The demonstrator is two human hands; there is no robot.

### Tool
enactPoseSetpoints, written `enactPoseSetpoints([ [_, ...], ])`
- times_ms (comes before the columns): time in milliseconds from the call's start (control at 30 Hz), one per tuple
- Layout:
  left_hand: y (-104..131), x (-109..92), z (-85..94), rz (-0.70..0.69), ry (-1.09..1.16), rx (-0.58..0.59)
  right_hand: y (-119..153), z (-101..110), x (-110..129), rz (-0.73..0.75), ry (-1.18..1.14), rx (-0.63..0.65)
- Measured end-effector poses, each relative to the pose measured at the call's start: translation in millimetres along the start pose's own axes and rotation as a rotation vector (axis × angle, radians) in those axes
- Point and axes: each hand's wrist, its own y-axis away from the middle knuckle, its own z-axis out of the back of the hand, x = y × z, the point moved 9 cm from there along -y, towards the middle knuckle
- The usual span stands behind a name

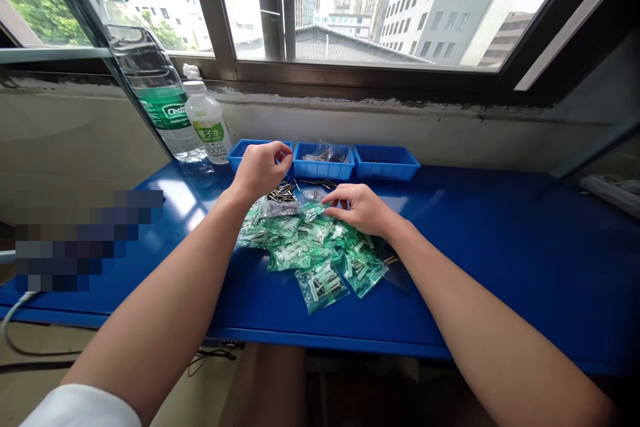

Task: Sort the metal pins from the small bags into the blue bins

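My left hand (264, 170) is raised at the front of the left blue bin (245, 144), its thumb and fingers closed in a pinch; whatever they hold is too small to make out. Lower and to the right, my right hand (360, 207) has its fingertips closed at the edge of a small green plastic bag (313, 211). Beneath both hands spreads a pile of green bags (300, 253) with small light, rod-like pieces inside. Loose metal pins (283, 191) lie behind the pile, close to a clear bag of dark pieces (280, 207).
A middle blue bin (325, 168) with clear bags and a right blue bin (386, 170) line the back of the blue table (500, 267). At the back left stand a large water bottle (170, 110) and a smaller white bottle (209, 123). A cable (10, 330) hangs at left.
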Motion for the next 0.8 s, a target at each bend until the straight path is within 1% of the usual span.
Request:
enactPoseSetpoints([
  [100,1.6,-6.3,-5.2,-0.034,0.064,0.053,-0.2,9.0,5.2,0.019,-0.022,-0.097],
  [200,4.4,-12.6,-13.0,-0.029,0.183,0.149,2.0,19.6,1.8,-0.040,-0.047,-0.204],
  [367,14.4,-29.9,-31.2,0.013,0.511,0.413,7.2,35.9,-11.5,-0.157,-0.093,-0.383],
  [467,20.9,-41.8,-37.7,0.036,0.687,0.533,8.4,40.9,-18.2,-0.188,-0.155,-0.439],
  [567,26.3,-50.8,-43.1,0.039,0.755,0.612,8.3,43.5,-19.9,-0.180,-0.210,-0.466],
  [667,28.7,-53.7,-47.4,0.032,0.723,0.627,7.2,43.0,-20.5,-0.174,-0.241,-0.465],
  [733,26.5,-52.1,-46.4,0.028,0.700,0.577,6.1,40.7,-22.3,-0.185,-0.258,-0.450],
  [800,22.1,-46.3,-42.5,0.047,0.679,0.489,5.4,38.2,-25.1,-0.204,-0.257,-0.432],
])
